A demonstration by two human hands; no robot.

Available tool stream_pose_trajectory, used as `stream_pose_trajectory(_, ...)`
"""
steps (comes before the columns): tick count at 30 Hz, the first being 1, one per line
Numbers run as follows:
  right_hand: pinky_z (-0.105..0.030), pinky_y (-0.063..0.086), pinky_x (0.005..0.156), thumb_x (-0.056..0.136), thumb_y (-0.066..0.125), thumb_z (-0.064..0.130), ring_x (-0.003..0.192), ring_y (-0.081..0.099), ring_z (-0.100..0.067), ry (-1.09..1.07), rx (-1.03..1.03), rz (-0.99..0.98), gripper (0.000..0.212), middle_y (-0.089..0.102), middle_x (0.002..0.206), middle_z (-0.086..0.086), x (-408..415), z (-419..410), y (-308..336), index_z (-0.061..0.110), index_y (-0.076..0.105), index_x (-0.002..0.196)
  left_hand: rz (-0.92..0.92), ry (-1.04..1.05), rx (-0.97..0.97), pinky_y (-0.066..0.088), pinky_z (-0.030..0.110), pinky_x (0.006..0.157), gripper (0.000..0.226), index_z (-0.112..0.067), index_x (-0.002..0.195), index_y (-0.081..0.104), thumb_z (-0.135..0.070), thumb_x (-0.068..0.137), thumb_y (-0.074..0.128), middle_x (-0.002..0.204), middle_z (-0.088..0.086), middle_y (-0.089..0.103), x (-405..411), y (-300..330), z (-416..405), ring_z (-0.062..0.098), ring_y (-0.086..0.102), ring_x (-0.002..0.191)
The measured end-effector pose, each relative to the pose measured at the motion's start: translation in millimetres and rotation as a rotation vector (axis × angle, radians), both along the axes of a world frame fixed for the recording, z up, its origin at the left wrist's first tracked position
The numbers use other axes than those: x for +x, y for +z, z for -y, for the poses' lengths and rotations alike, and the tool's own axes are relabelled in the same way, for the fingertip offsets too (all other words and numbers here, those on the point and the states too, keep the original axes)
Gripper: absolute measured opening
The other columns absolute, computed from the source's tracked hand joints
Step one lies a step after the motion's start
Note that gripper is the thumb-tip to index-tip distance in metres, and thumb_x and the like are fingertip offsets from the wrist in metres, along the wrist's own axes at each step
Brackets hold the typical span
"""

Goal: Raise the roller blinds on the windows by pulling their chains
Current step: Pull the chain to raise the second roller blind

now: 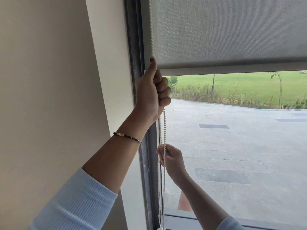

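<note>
A grey roller blind (232, 30) covers the upper part of the window, and its bottom bar (232, 68) hangs level with my left thumb. A white bead chain (164, 127) runs down the blind's left side in two strands. My left hand (152, 92) is fisted around the chain high up, beside the bottom bar. Lower down, my right hand (171, 158) pinches the same chain between its fingers. Below it the chain loop hangs to the sill.
A dark window frame (134, 47) and a cream wall (49, 80) stand to the left. Through the glass (232, 146) lie a paved yard and a green lawn. The window sill (182, 220) runs along the bottom.
</note>
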State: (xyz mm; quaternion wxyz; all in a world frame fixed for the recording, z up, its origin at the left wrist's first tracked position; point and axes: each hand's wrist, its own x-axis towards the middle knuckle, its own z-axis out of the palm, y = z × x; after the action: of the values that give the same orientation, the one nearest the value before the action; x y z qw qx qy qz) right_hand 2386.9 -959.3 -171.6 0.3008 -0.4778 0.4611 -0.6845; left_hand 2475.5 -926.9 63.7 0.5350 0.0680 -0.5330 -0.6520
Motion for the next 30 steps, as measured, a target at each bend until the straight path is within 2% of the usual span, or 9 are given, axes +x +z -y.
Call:
stream_pose_trajectory(2,-0.027,0.032,0.056,0.078,0.05,0.009,0.05,0.043,-0.007,0.004,0.005,-0.013,0.031,0.057,0.053,0.012,-1,0,2,0.027,0.068,0.062,0.001,-0.001,-0.004,0.006,0.013,0.038,0.05,-0.026,0.071,0.01,-0.052,0.104,0.038,0.058,-0.005,0.007,0,-2,0,0.008,0.005,0.044)
stream_pose_trajectory(5,-0.029,0.031,0.057,0.081,0.053,0.009,0.05,0.041,-0.01,-0.001,0.003,-0.016,0.03,0.056,0.053,0.011,-3,0,2,0.027,0.068,0.062,-0.008,-0.011,0.002,0.006,0.012,0.038,0.051,-0.026,0.07,0.011,-0.052,0.104,0.039,0.054,-0.007,0.009,0,-2,1,0.005,0.009,0.039)
stream_pose_trajectory(9,-0.028,0.031,0.054,0.092,0.053,0.0,0.046,0.04,-0.008,0.036,-0.015,0.008,0.041,0.053,0.051,0.01,-4,-2,0,0.025,0.067,0.062,0.007,0.003,0.006,0.008,0.012,0.037,0.05,-0.026,0.072,0.01,-0.052,0.104,0.039,0.054,-0.007,0.009,-3,1,-1,0.006,0.009,0.04)
stream_pose_trajectory(14,-0.029,0.028,0.052,0.076,0.048,0.004,0.047,0.038,-0.012,0.045,0.01,0.042,0.032,0.051,0.051,0.008,0,-7,0,0.025,0.066,0.059,0.0,0.009,0.005,0.005,0.014,0.038,0.052,-0.025,0.071,0.01,-0.052,0.103,0.041,0.049,-0.008,0.013,-5,9,-4,0.01,0.004,0.046)
stream_pose_trajectory(19,-0.027,0.028,0.05,0.095,0.052,-0.003,0.043,0.037,-0.01,0.03,0.002,0.028,0.045,0.048,0.048,0.007,-6,-6,-1,0.023,0.066,0.061,0.006,0.009,-0.003,0.003,0.016,0.04,0.052,-0.025,0.07,0.011,-0.052,0.103,0.041,0.05,-0.008,0.013,-4,9,-7,0.01,0.004,0.046)
stream_pose_trajectory(21,-0.032,0.028,0.051,0.091,0.054,0.001,0.045,0.037,-0.016,0.012,0.008,0.023,0.038,0.049,0.05,0.005,-6,-5,-1,0.023,0.067,0.062,-0.003,-0.004,-0.004,0.003,0.015,0.04,0.052,-0.025,0.07,0.01,-0.052,0.103,0.04,0.05,-0.009,0.012,-2,7,-7,0.009,0.004,0.046)
stream_pose_trajectory(24,-0.041,0.028,0.055,0.078,0.051,0.014,0.055,0.034,-0.023,-0.044,0.021,0.002,0.023,0.044,0.056,-0.011,-7,-2,5,0.024,0.068,0.067,0.01,-0.021,-0.009,0.002,0.014,0.04,0.052,-0.025,0.07,0.01,-0.053,0.103,0.038,0.055,-0.006,0.008,-2,-2,-9,0.009,0.003,0.045)
stream_pose_trajectory(30,-0.043,0.029,0.055,0.078,0.051,0.013,0.054,0.034,-0.025,-0.061,0.022,-0.03,0.024,0.044,0.056,-0.013,-4,-1,19,0.023,0.069,0.067,0.005,-0.023,-0.007,0.001,0.015,0.042,0.052,-0.024,0.069,0.011,-0.053,0.103,0.037,0.056,-0.006,0.007,0,-11,-10,0.01,0.002,0.046)
